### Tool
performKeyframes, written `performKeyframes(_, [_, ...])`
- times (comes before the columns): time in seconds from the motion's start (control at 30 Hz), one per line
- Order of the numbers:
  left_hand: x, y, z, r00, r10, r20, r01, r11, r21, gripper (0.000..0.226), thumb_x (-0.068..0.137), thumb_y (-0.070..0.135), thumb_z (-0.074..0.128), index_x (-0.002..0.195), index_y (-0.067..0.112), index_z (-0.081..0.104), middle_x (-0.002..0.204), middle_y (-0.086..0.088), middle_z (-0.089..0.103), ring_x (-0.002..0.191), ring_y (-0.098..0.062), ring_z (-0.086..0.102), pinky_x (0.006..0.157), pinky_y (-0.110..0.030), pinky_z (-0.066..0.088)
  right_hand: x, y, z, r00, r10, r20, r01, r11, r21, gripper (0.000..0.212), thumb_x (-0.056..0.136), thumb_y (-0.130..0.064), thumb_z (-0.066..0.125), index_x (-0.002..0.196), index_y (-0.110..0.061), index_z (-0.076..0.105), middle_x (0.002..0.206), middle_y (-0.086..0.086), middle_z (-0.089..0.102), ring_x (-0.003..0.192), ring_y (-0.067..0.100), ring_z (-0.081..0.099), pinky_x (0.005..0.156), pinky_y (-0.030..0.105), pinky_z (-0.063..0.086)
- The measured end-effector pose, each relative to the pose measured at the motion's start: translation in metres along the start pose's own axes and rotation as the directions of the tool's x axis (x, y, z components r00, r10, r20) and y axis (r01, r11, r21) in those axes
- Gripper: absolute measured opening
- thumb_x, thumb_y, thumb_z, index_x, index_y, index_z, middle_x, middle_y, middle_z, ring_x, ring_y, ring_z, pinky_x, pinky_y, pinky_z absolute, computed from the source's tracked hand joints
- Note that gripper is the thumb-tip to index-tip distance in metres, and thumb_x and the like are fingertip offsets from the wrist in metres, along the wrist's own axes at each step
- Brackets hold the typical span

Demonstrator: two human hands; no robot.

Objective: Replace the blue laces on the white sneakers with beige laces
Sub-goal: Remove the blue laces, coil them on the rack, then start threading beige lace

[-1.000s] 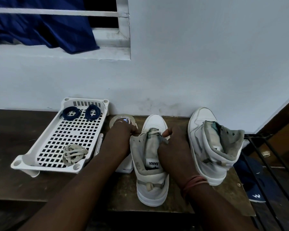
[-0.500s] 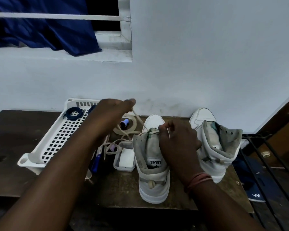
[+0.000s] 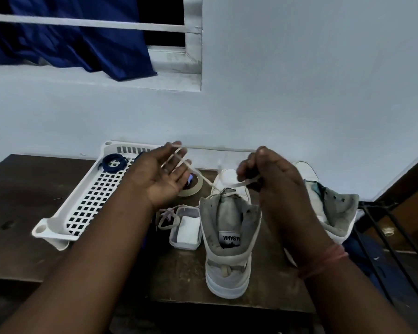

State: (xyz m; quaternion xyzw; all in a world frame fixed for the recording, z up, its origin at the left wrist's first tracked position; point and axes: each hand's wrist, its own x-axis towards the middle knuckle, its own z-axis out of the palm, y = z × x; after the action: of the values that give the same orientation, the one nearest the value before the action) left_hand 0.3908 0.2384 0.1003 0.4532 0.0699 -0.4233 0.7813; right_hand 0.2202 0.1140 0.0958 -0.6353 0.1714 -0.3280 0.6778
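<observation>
A white high-top sneaker [image 3: 227,239] stands heel towards me on the dark table [image 3: 22,213]. A beige lace [image 3: 203,179] runs through its front eyelets and out to both sides. My left hand [image 3: 159,174] is raised palm up left of the sneaker, and the lace's left end passes between its fingertips, pulled taut. My right hand [image 3: 263,174] pinches the right end above the tongue. The second white sneaker [image 3: 336,208] stands at the right, partly behind my right arm. A coiled blue lace [image 3: 115,162] lies in the white tray [image 3: 82,203].
Another beige lace [image 3: 167,218] lies loose beside a small clear plastic box [image 3: 186,231]. A tape roll [image 3: 193,188] sits behind my left hand. A black metal rack [image 3: 396,237] stands off the table's right edge. The wall is close behind the table.
Both hands have lifted off the sneaker and moved apart, drawing the beige lace's two ends up and out. My left hand has turned palm up. The second beige lace now lies on the table.
</observation>
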Motion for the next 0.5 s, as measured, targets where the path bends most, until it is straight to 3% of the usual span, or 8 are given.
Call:
performKeyframes(0.1, [0.013, -0.002, -0.013, 0.985, -0.036, -0.17, 0.023, 0.996, -0.081, 0.023, 0.102, 0.027, 0.058, 0.087, 0.01, 0.065, 0.109, -0.006, 0.065, 0.119, -0.021, 0.058, 0.106, -0.036, 0.043, 0.006, -0.002, -0.013, 0.995, -0.014, -0.095, 0.028, 0.989, 0.148, 0.03, 0.102, -0.031, 0.046, 0.08, -0.018, 0.061, 0.069, 0.005, 0.055, 0.071, 0.022, 0.051, 0.073, 0.035, 0.043])
performKeyframes(0.2, [0.018, -0.005, -0.011, 0.983, -0.026, -0.182, 0.016, 0.998, -0.056, 0.023, 0.103, 0.025, 0.056, 0.108, 0.005, 0.064, 0.11, -0.009, 0.06, 0.11, -0.023, 0.061, 0.094, -0.035, 0.051, 0.007, -0.005, -0.018, 0.987, -0.008, -0.158, 0.031, 0.989, 0.145, 0.028, 0.108, -0.017, 0.042, 0.091, -0.011, 0.063, 0.063, 0.004, 0.045, 0.06, 0.018, 0.04, 0.059, 0.027, 0.036])
performKeyframes(0.23, [0.015, -0.005, -0.009, 0.984, -0.02, -0.176, 0.015, 1.0, -0.028, 0.022, 0.103, 0.025, 0.056, 0.113, 0.006, 0.062, 0.103, -0.01, 0.058, 0.096, -0.022, 0.061, 0.084, -0.033, 0.051, 0.008, -0.003, -0.018, 0.987, 0.006, -0.159, 0.009, 0.995, 0.096, 0.027, 0.107, -0.016, 0.042, 0.093, -0.01, 0.064, 0.061, 0.004, 0.04, 0.057, 0.017, 0.036, 0.055, 0.027, 0.033])
performKeyframes(0.3, [0.004, -0.006, 0.003, 0.985, 0.05, -0.165, -0.001, 0.959, 0.284, 0.025, 0.102, 0.031, 0.058, 0.105, 0.005, 0.062, 0.084, -0.006, 0.054, 0.067, -0.018, 0.054, 0.076, -0.033, 0.046, 0.007, 0.005, -0.018, 0.992, 0.032, -0.121, -0.043, 0.995, -0.094, 0.026, 0.105, -0.016, 0.048, 0.09, -0.014, 0.07, 0.059, 0.0, 0.042, 0.053, 0.014, 0.035, 0.055, 0.029, 0.03])
performKeyframes(0.33, [-0.006, -0.008, 0.009, 0.983, 0.131, -0.13, -0.031, 0.811, 0.584, 0.034, 0.1, 0.037, 0.061, 0.098, 0.004, 0.066, 0.076, -0.004, 0.055, 0.062, -0.018, 0.054, 0.075, -0.033, 0.046, 0.006, 0.011, -0.018, 0.997, 0.019, -0.08, -0.038, 0.969, -0.245, 0.026, 0.103, -0.018, 0.052, 0.088, -0.018, 0.073, 0.059, -0.004, 0.049, 0.054, 0.012, 0.04, 0.057, 0.029, 0.033])
performKeyframes(0.37, [-0.015, -0.013, 0.015, 0.97, 0.235, -0.057, -0.082, 0.543, 0.836, 0.039, 0.098, 0.043, 0.064, 0.092, 0.005, 0.072, 0.071, -0.002, 0.059, 0.062, -0.018, 0.057, 0.073, -0.029, 0.045, 0.005, 0.015, -0.017, 0.999, -0.006, -0.032, -0.007, 0.922, -0.386, 0.023, 0.102, -0.02, 0.055, 0.09, -0.02, 0.075, 0.062, -0.011, 0.057, 0.057, 0.008, 0.049, 0.061, 0.028, 0.038])
performKeyframes(0.43, [-0.028, -0.024, 0.024, 0.861, 0.436, 0.26, -0.285, -0.009, 0.958, 0.028, 0.094, 0.046, 0.067, 0.089, 0.022, 0.081, 0.078, 0.005, 0.073, 0.077, -0.014, 0.068, 0.071, -0.026, 0.047, 0.002, 0.021, -0.013, 0.997, -0.052, 0.052, 0.072, 0.835, -0.546, 0.019, 0.101, -0.021, 0.059, 0.093, -0.02, 0.077, 0.08, -0.015, 0.072, 0.077, 0.002, 0.065, 0.073, 0.027, 0.047])
performKeyframes(0.5, [-0.031, -0.034, 0.025, 0.756, 0.431, 0.493, -0.49, -0.126, 0.862, 0.022, 0.092, 0.037, 0.071, 0.114, 0.037, 0.077, 0.11, 0.013, 0.076, 0.106, -0.005, 0.067, 0.092, -0.028, 0.05, 0.003, 0.022, -0.009, 0.989, -0.083, 0.121, 0.139, 0.801, -0.583, 0.02, 0.101, -0.018, 0.059, 0.092, -0.017, 0.076, 0.086, -0.01, 0.075, 0.086, 0.004, 0.068, 0.078, 0.028, 0.051])
